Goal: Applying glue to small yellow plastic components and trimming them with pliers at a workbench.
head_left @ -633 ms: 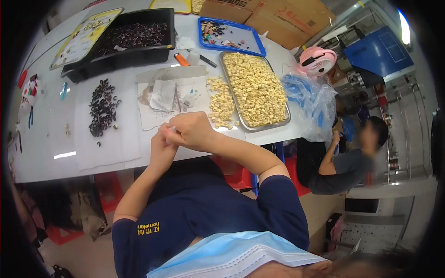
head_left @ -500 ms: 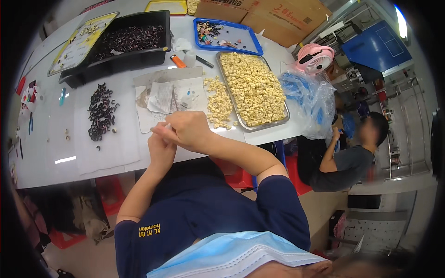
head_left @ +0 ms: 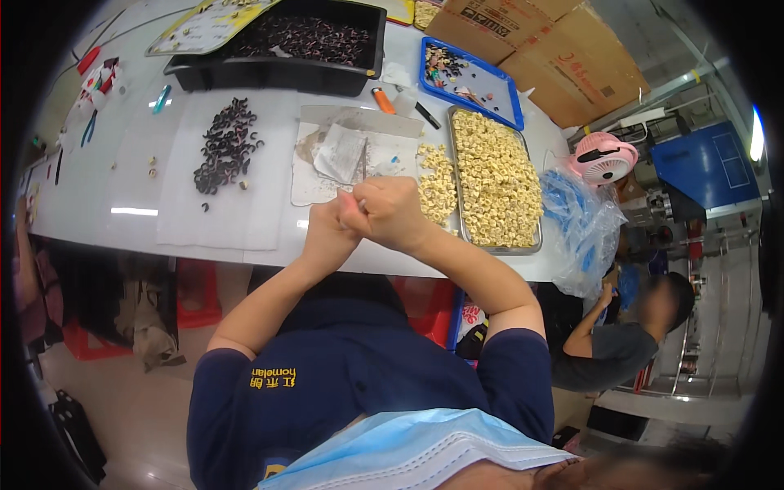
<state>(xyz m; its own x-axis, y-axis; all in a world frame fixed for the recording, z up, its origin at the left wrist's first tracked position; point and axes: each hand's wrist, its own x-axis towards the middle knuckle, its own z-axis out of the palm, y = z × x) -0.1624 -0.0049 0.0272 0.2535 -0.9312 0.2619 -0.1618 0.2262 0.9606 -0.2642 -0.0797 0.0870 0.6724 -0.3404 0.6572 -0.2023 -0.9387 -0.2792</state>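
My left hand [head_left: 328, 238] and my right hand [head_left: 390, 214] are pressed together at the table's near edge, both with curled fingers. A tiny pale bit shows between them, too small to name. Just beyond lies a cardboard sheet [head_left: 309, 189] with a crumpled white paper [head_left: 341, 153] on it. Beside my right hand are loose cream-coloured small pieces [head_left: 438, 181], and more of them [head_left: 495, 175] fill a metal tray [head_left: 536, 247]. To the left, a pile of small black curved pieces [head_left: 222, 151] rests on a white sheet [head_left: 184, 219].
At the back stand a black bin [head_left: 278, 79] of dark pieces, a yellow-edged tray [head_left: 184, 37] and a blue tray [head_left: 514, 110]. An orange lighter [head_left: 382, 100] lies nearby. Rightward are a pink fan [head_left: 606, 160], a plastic bag [head_left: 581, 233] and a seated person [head_left: 608, 355].
The whole view has shifted, so the table's things now appear further right and mostly higher. My hands stay together, with the right one's fingers curled more tightly against the left.
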